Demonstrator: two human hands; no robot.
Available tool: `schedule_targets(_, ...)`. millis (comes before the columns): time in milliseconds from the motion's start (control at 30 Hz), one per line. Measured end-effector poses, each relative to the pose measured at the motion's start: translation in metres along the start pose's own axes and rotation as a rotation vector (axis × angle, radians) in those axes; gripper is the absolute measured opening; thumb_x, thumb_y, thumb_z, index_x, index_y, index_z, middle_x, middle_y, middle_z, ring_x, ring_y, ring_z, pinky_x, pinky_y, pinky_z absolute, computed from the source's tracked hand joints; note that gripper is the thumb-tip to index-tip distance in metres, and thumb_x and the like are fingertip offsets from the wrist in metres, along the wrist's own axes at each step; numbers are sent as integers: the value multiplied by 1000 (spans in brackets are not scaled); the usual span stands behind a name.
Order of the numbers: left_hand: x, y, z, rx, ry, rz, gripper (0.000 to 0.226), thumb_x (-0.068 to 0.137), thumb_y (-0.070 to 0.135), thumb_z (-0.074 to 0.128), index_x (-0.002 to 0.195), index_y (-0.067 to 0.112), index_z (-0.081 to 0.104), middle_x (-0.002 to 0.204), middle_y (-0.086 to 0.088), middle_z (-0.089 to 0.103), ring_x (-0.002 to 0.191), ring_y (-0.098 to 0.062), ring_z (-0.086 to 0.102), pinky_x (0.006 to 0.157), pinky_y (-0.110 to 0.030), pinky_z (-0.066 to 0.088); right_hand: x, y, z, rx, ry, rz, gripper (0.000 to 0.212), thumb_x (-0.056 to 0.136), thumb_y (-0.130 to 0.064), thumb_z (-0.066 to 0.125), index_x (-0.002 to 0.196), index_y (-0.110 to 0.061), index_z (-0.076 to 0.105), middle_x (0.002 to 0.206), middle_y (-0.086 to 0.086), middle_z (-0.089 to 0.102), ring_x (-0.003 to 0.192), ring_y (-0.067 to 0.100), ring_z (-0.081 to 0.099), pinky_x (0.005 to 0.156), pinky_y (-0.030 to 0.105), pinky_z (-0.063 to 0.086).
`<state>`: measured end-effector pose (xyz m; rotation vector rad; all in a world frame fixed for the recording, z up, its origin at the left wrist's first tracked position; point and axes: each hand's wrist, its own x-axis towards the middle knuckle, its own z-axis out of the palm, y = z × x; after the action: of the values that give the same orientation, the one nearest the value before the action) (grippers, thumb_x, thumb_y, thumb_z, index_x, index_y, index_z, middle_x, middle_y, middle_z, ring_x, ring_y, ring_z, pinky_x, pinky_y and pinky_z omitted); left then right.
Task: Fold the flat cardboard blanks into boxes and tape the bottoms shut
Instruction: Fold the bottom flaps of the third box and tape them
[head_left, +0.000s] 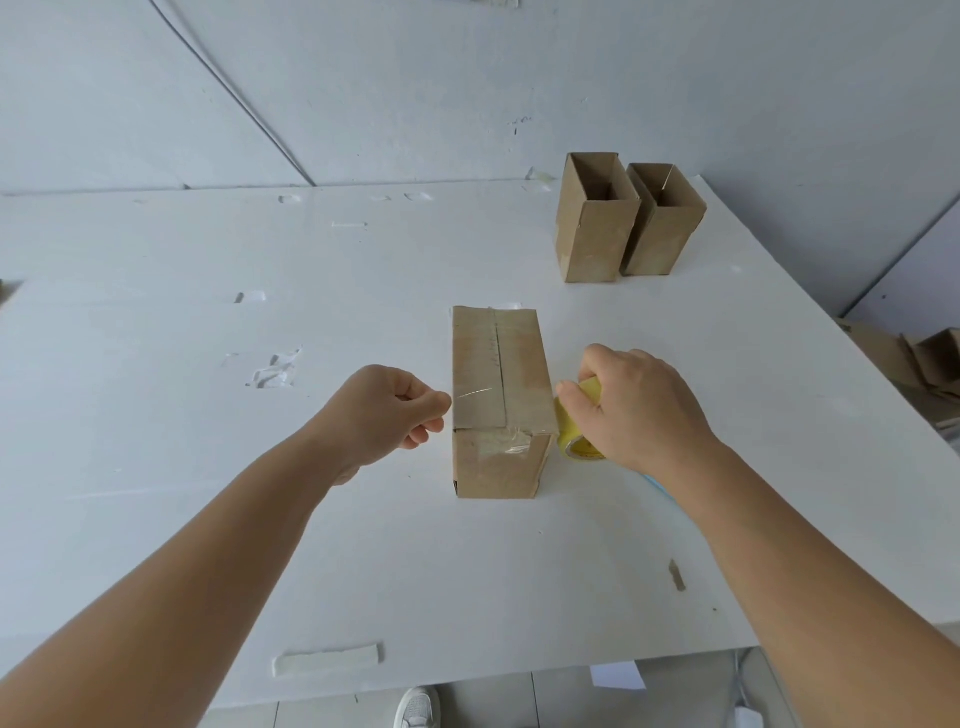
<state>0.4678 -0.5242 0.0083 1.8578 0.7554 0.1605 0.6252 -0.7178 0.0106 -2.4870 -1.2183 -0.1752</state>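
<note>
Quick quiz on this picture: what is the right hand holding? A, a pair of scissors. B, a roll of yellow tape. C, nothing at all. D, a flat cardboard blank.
B: the right hand is curled round a roll of yellow tape just beside the taped box on the white table.

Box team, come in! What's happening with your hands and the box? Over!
Left hand curled beside the box, holding nothing visible. Right hand grips the tape roll. Box bottom taped. Nothing blocking.
</note>
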Motion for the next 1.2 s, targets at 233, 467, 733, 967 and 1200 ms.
schedule_targets(233, 1, -17, 9, -242, -81, -129, 24, 86, 28, 69, 69, 11, 67, 61, 2, 62, 58, -10, 58, 61, -22, 52, -5, 4, 15, 108, 20, 37, 29, 89, -42, 53, 75, -19, 43, 63, -15, 37, 72, 22, 43, 62, 29, 27)
schedule_targets(467, 0, -13, 11, -363, -51, -275, 38, 73, 37, 78, 91, 5, 68, 95, -5, 61, 57, -14, 63, 60, -26, 55, -3, 1, 17, 68, 31, 40, 30, 88, -43, 53, 74, -18, 42, 63, -13, 38, 70, 22, 42, 63, 30, 27)
schedule_targets(733, -14, -24, 31, -283, 199, -261, 40, 85, 38, 67, 113, 14, 52, 94, -4, 61, 76, -15, 61, 69, -27, 53, -5, -2, 13, 53, -1, 79, 30, 91, -43, 49, 79, -16, 46, 72, -7, 45, 77, 23, 45, 66, 32, 31)
schedule_targets(967, -50, -12, 58, -110, 197, 261, 38, 100, 13, 32, 100, 33, 64, 98, 14, 68, 92, -3, 60, 81, -13, 44, -5, -6, 14, 33, -14, 103, 29, 93, -44, 46, 82, -17, 45, 76, -5, 46, 78, 23, 44, 68, 32, 31)
schedule_targets(1200, -38, -29, 61, 136, 2, 136, 54, 98, 42, 38, 145, 17, 34, 146, 15, 35, 136, -12, 33, 110, -22, 24, -5, -4, 15, 22, -16, 87, 28, 93, -45, 44, 84, -18, 44, 77, -5, 46, 77, 22, 44, 68, 32, 31)
